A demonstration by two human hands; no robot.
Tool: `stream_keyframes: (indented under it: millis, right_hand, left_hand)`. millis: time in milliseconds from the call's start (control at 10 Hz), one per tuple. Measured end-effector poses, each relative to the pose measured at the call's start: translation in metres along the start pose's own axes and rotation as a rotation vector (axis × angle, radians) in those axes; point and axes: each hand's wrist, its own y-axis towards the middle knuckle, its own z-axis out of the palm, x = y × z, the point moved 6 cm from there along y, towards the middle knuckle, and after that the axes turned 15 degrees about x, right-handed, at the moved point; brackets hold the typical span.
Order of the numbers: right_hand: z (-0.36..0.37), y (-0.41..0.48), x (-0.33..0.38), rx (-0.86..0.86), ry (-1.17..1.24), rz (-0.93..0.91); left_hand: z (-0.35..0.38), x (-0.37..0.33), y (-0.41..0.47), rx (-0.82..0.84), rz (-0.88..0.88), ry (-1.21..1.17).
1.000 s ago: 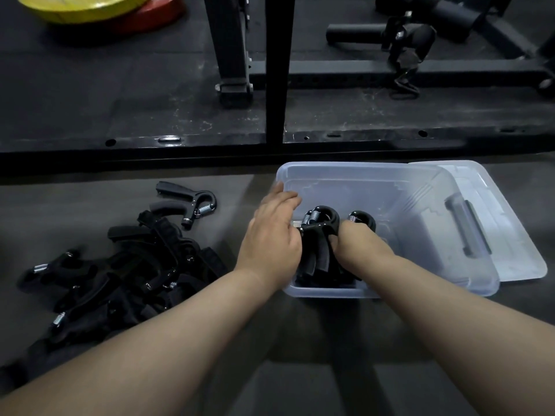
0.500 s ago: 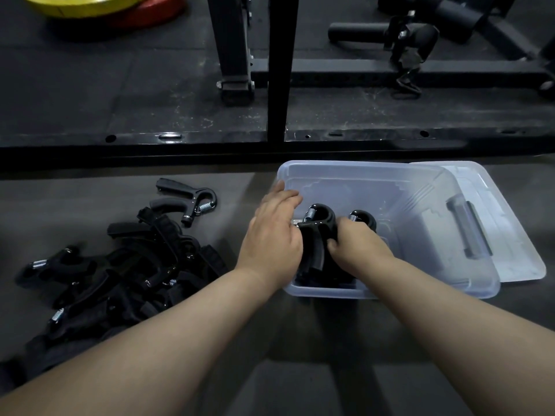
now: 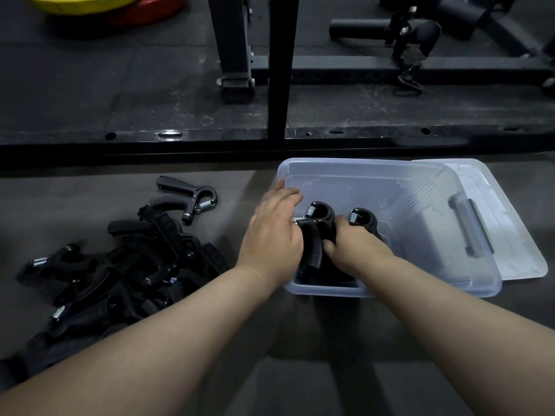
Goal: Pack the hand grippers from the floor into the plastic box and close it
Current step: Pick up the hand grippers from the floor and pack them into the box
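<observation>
The hand grippers (image 3: 120, 274) heaped at near left were black with silvery coil springs, like those in the box. The plastic box (image 3: 360, 175) was clear with a faint blue tint, and its lid (image 3: 519, 244) at right was a paler, milky white. The floor (image 3: 60, 187) was dull grey and the far mat (image 3: 90, 94) black with pale flecks. At far left lay a yellow plate (image 3: 81, 1) and a red plate (image 3: 150, 13).

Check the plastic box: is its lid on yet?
No, the lid lies flat at the right end of the plastic box, whose top is open.
</observation>
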Motion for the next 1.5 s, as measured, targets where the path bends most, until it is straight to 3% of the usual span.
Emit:
stream_keyframes:
  millis: [300, 1200, 1400, 1500]
  right_hand:
    - [0.010, 0.009, 0.003, 0.085, -0.047, -0.012]
    - [0.008, 0.001, 0.002, 0.077, -0.050, -0.017]
    - [-0.007, -0.015, 0.007, -0.019, -0.032, 0.060]
    - [-0.022, -0.023, 0.015, -0.162, 0.081, 0.008]
  left_hand:
    - [0.000, 0.001, 0.000, -0.007, 0.010, -0.004]
    - [-0.003, -0.001, -0.002, 0.009, -0.006, 0.016]
    - [-0.004, -0.003, -0.002, 0.030, 0.011, -0.004]
    - [-0.002, -0.001, 0.000, 0.015, 0.007, -0.010]
